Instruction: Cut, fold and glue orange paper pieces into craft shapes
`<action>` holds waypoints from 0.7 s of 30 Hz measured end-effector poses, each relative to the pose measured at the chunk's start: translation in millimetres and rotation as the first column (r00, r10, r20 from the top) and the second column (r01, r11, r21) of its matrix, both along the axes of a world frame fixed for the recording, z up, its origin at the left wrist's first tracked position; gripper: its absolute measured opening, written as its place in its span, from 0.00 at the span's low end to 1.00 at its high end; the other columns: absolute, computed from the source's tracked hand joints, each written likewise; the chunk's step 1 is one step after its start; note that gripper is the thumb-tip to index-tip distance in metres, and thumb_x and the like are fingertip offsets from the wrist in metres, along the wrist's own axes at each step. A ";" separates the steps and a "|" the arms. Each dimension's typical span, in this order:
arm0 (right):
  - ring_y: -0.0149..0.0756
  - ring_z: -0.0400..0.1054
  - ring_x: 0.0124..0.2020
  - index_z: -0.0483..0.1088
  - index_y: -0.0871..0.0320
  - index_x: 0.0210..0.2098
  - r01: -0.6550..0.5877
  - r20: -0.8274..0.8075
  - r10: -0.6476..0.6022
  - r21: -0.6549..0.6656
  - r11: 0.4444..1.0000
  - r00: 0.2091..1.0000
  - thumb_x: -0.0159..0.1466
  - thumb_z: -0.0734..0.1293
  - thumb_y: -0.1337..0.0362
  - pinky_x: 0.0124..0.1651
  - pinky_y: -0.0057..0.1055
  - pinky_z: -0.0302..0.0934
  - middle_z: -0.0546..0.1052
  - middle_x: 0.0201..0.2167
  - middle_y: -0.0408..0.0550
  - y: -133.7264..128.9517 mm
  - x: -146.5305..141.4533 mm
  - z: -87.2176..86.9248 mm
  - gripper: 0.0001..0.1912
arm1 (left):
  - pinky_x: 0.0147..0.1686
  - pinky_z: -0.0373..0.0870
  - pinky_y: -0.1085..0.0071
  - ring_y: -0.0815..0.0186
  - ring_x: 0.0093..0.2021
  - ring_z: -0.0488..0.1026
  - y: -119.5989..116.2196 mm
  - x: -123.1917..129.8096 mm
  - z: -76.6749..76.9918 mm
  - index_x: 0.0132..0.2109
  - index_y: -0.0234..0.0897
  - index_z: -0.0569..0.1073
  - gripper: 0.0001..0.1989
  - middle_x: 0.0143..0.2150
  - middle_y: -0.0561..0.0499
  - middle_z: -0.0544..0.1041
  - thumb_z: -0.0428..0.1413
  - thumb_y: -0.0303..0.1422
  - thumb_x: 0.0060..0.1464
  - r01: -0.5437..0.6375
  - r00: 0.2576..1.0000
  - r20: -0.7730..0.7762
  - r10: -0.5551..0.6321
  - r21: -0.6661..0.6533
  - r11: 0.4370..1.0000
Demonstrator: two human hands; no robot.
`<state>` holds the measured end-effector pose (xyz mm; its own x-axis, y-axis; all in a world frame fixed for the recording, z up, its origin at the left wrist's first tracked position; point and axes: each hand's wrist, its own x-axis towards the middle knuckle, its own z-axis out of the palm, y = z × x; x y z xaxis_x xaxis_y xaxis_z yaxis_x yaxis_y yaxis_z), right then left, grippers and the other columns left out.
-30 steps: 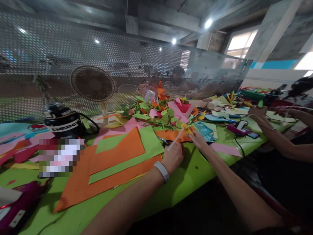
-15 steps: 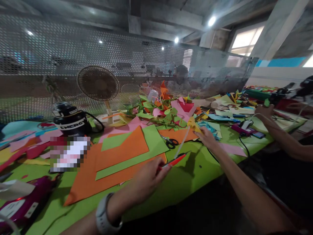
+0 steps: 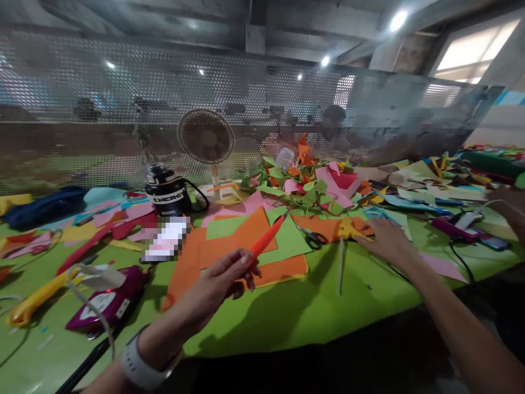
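Swung upward since half a second ago, the red pen-shaped tool (image 3: 268,239) slanted above the stacked orange paper (image 3: 184,268) and green paper (image 3: 294,247), its narrow tip pointing up and away, where earlier it had been nearly level and lower, over the tabletop (image 3: 348,317). The left hand (image 3: 232,274) pinched it between thumb and fingers, the rest loosely curled. The right hand (image 3: 388,241) reached out palm down, fingertips at one end of what looked like a yellow glue gun (image 3: 348,227); whether they gripped it could not be told. A translucent stick (image 3: 340,271), slanting toward the left hand before, now hung almost straight down from the gun, and the view had turned leftward. Scissors (image 3: 316,239) lay beside the paper, untouched. The step seemed to be tool handling; the next move appeared to call for minding that pointed tip and keeping the gun steady.
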<state>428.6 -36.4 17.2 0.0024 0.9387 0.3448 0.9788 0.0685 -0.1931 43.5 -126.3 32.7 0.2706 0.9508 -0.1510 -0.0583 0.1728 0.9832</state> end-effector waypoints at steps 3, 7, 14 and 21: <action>0.48 0.70 0.43 0.71 0.56 0.34 -0.200 -0.353 0.188 0.002 0.980 0.917 0.59 0.63 0.51 0.50 0.46 0.61 0.77 0.38 0.54 -24.5 -59.4 16.3 0.15 | 0.24 0.60 0.76 0.71 0.27 0.69 -1.9 23.9 -9.3 0.36 0.37 0.67 0.19 0.33 0.51 0.74 0.56 0.49 0.54 -0.041 0.999 -0.006 0.043 0.148 0.988; 0.42 0.70 0.47 0.70 0.57 0.46 -0.666 -0.891 0.195 -0.147 0.731 0.410 0.61 0.60 0.42 0.52 0.41 0.62 0.76 0.45 0.52 -53.8 -147.2 20.6 0.27 | 0.27 0.65 0.73 0.67 0.29 0.72 -4.8 52.2 -28.0 0.38 0.38 0.65 0.14 0.32 0.51 0.73 0.53 0.45 0.57 -0.032 0.969 -0.213 0.126 0.395 0.918; 0.33 0.70 0.32 0.71 0.58 0.40 -0.626 -0.946 0.029 -0.190 0.757 0.322 0.51 0.71 0.44 0.33 0.28 0.64 0.75 0.31 0.45 -32.5 -176.8 18.4 0.27 | 0.40 0.71 0.59 0.53 0.44 0.76 -3.3 38.7 -33.8 0.51 0.35 0.68 0.24 0.47 0.39 0.77 0.45 0.50 0.61 0.379 0.640 -0.758 0.130 0.458 0.804; 0.28 0.66 0.21 0.64 0.56 0.41 -0.404 -0.653 0.153 -0.252 0.879 0.742 0.64 0.58 0.47 0.25 0.25 0.60 0.70 0.26 0.41 33.9 -141.1 -1.6 0.19 | 0.65 0.42 0.48 0.51 0.70 0.41 36.9 -9.3 -49.6 0.69 0.38 0.49 0.41 0.71 0.41 0.48 0.38 0.58 0.59 0.465 0.260 -0.945 0.198 0.302 0.832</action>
<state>287.5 -2.5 15.6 -0.1926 0.9813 0.0079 0.5951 0.1232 -0.7942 34.2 -89.3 -16.9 0.3849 0.9229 0.0127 0.8971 -0.3773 0.2299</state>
